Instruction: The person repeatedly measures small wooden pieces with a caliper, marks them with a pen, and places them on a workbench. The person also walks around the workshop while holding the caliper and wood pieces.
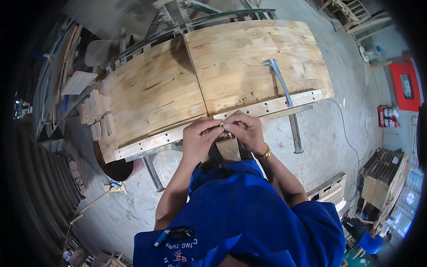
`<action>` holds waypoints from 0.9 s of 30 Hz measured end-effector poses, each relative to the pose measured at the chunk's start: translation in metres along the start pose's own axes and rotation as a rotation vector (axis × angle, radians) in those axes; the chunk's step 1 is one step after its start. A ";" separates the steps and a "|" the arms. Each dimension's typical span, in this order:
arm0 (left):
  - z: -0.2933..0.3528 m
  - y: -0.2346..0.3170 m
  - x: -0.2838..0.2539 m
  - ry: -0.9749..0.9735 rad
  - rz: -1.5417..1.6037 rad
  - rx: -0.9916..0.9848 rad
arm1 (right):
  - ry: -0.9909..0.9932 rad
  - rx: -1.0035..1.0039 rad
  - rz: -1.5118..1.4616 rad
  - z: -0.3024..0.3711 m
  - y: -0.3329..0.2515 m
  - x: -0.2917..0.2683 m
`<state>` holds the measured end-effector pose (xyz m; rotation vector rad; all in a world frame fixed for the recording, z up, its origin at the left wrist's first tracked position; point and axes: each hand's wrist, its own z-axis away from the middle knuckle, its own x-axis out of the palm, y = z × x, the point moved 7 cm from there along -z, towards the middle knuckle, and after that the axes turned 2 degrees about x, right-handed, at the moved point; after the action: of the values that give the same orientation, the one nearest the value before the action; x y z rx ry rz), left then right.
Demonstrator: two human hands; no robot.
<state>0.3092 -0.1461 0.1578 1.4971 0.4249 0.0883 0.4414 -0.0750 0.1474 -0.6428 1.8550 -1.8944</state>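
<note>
Both hands meet at the near edge of the wooden tabletop, fingertips pinched together around something small and pale that I cannot make out. My left hand (197, 137) closes on it from the left, my right hand (249, 132) from the right. Just below the fingers, a wooden block (229, 150) stands close to my body, with small pale bits at its top. A long wooden strip (155, 139) with a row of dark holes lies along the near edge, partly hidden behind my hands. On its right part rests the end of a metal caliper (280, 79).
The wooden tabletop (249, 53) sits on metal legs, with a seam across it. Wood shavings (251, 99) lie near the strip. Stacked wooden pieces (95, 111) stand at the left end, above a dark round tub (116, 169). A cable (351, 142) crosses the floor at right.
</note>
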 end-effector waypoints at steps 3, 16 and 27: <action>0.020 0.015 0.006 -0.010 -0.075 0.008 | -0.083 -0.189 0.171 0.016 -0.020 -0.001; 0.068 0.017 0.021 -0.226 0.035 -0.221 | -0.191 -0.151 0.274 0.057 -0.030 0.013; 0.055 0.016 0.015 -0.300 -0.017 -0.136 | -0.001 0.141 0.069 0.062 -0.010 0.017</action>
<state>0.3440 -0.1919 0.1706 1.3458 0.1851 -0.1178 0.4638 -0.1351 0.1587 -0.5262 1.7019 -1.9581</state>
